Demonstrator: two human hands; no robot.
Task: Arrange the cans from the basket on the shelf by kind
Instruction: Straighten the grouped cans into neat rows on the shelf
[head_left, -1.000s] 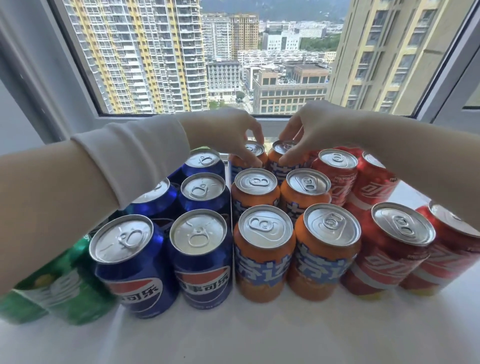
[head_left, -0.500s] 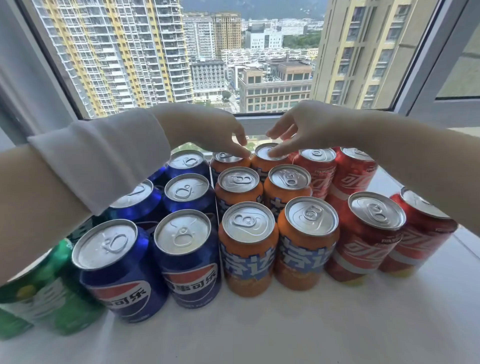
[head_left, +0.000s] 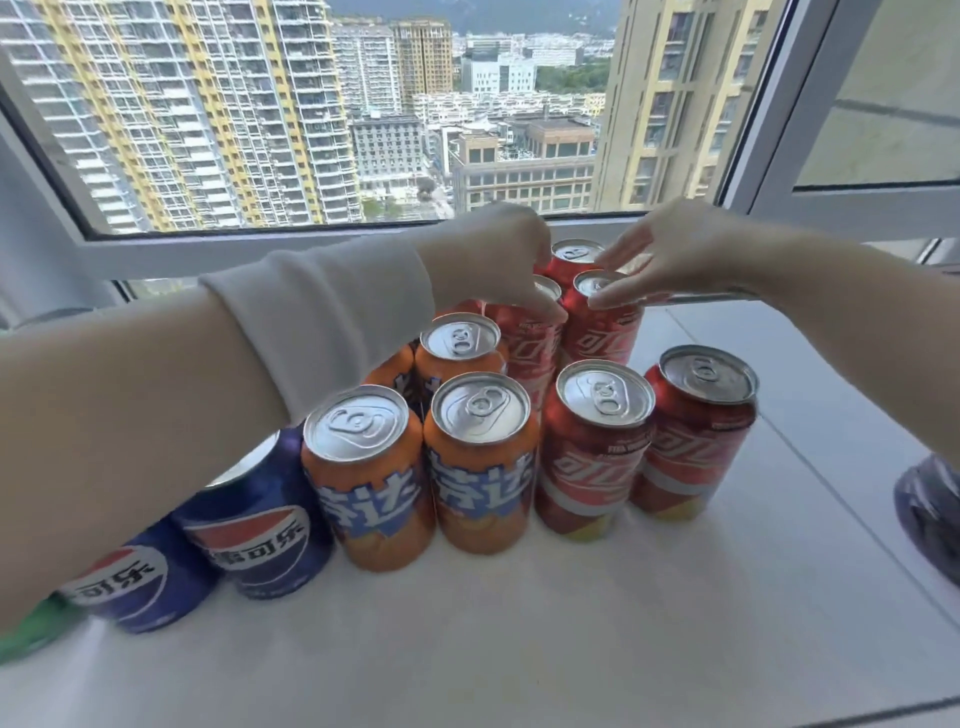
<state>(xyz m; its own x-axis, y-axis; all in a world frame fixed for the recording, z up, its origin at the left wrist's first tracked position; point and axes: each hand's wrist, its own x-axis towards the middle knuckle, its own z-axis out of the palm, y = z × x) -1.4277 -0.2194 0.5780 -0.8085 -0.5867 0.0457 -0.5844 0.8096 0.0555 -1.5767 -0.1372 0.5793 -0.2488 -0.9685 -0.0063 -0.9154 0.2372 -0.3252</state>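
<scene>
Our hands have shifted from orange cans (head_left: 480, 467) to rear red cans (head_left: 602, 338) on the shelf (head_left: 571, 634): left hand (head_left: 493, 260) fingers curl on a rim, right hand (head_left: 675, 249) fingers apart, touching. Likely heavy, slick; we grip sidewalls.

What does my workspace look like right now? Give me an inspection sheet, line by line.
Surface: white ledge under the window, cans standing on it.
Job's things: grouped by colour, upright; green can at the far left, then blue cans, orange cans and red cans. No basket in view.
Clutter: dark object at the right edge, too blurred to identify.
Grips: left hand curled over a rear red can, hold unclear; right hand, fingers fairly straight, touches the neighbouring can on top.
Cables: nothing seen.
Surroundings: window looking out on tower blocks.
</scene>
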